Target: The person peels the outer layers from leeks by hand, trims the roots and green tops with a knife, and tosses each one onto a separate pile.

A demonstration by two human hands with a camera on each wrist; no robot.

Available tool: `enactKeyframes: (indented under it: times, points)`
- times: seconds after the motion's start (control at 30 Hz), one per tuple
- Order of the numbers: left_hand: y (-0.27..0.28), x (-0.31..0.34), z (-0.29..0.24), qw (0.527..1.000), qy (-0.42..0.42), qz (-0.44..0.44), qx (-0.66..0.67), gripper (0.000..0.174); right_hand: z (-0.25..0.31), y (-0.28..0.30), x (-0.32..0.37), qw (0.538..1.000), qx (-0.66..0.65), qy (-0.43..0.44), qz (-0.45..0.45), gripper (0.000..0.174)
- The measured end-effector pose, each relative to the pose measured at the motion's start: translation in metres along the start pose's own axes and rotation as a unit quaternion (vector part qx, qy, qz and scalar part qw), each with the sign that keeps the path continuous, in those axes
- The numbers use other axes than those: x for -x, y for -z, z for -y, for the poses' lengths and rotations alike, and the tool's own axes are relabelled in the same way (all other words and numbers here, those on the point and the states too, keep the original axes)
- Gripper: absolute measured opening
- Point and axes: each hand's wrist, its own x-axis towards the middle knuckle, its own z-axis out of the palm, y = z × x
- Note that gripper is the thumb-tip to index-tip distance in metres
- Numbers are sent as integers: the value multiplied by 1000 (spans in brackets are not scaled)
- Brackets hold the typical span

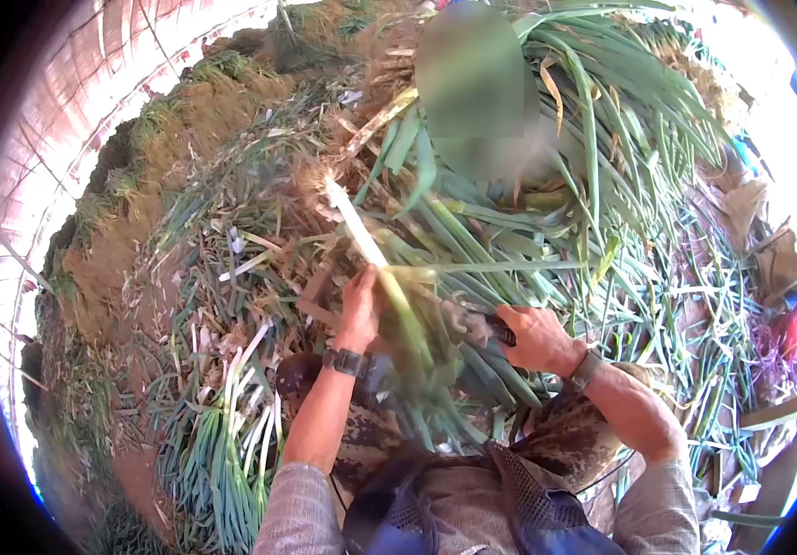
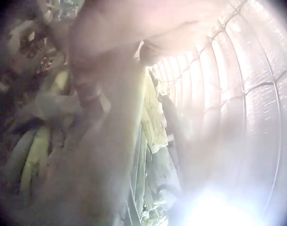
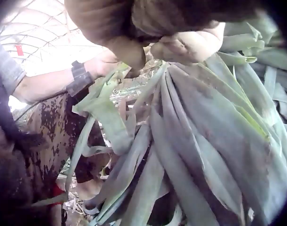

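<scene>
My left hand (image 1: pixel 358 305) grips a leek (image 1: pixel 355 220) around its pale stalk. The rooted white end points up and away, while its green leaves hang toward my lap, partly blurred. In my right hand (image 1: pixel 542 340) is a black handle (image 1: pixel 502 330) that looks like a knife's; what extends from it toward the leek is blurred. Close up in the left wrist view, the left hand (image 2: pixel 134 28) crosses the top above the blurred stalk. The right wrist view has the right hand (image 3: pixel 186 44) above broad green leaves (image 3: pixel 205 113), the handle hidden there.
A large heap of leeks (image 1: pixel 602 129) lies ahead to the right. Trimmed leaves and scraps (image 1: pixel 259 185) cover the ground on the left. A bundle of cleaned leeks (image 1: pixel 222 444) rests beside my left leg. Wooden boards (image 1: pixel 787 407) are at the right edge.
</scene>
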Motion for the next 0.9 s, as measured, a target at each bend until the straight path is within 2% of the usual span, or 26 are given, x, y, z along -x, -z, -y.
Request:
enactKeyframes:
  times: [0.03, 0.07, 0.17, 0.23, 0.3, 0.37, 0.4, 0.43, 0.5, 0.53, 0.57, 0.67, 0.77, 0.83, 0.9]
  points:
    - [-4, 7, -5, 1000, 20, 3, -15, 24, 2, 2, -4, 1000, 0, 3, -3, 34]
    - [1, 7, -4, 998, 35, 45, -17, 20, 4, 4, -7, 1000, -4, -14, -2, 35]
    - [1, 11, -3, 996, 67, 30, -56, 18, 7, 5, -7, 999, -2, -50, 5, 37]
    - [-5, 13, -7, 995, 59, 51, -55, 18, 2, -1, -9, 996, -4, 93, -3, 37]
    - [-5, 13, -6, 995, 50, 65, -52, 18, 3, -3, -9, 995, -15, 93, -16, 37]
    - [-1, 8, 1, 998, 34, 49, -15, 18, 7, 5, -9, 999, 0, 45, -15, 37]
    - [2, 4, 3, 997, 5, 61, -44, 26, 8, 6, -8, 1000, 16, 23, -4, 36]
    - [7, 1, 5, 997, 3, 59, -40, 26, 6, 6, -6, 1000, 18, 25, -1, 36]
    - [13, -4, 4, 1000, 23, 12, 18, 25, 1, 1, -2, 998, 23, 6, 60, 36]
    - [14, -8, 0, 999, -23, 9, -43, 25, -2, -1, -3, 998, 23, 8, 62, 36]
    - [21, -5, -5, 1000, 21, 2, -16, 26, -4, -6, -2, 998, 29, -2, 49, 35]
    - [30, -10, -8, 999, 35, -27, 26, 27, -2, -2, -4, 999, 27, -4, 32, 35]
    - [20, -4, -24, 997, -20, -57, -43, 30, 5, 5, -11, 999, 11, 36, 28, 33]
    - [4, 1, -46, 997, 22, -77, -3, 26, 10, 3, -19, 999, -29, 41, -9, 32]
    - [0, -4, -53, 995, 22, -44, -84, 25, 13, 5, -33, 999, -24, 33, -27, 32]
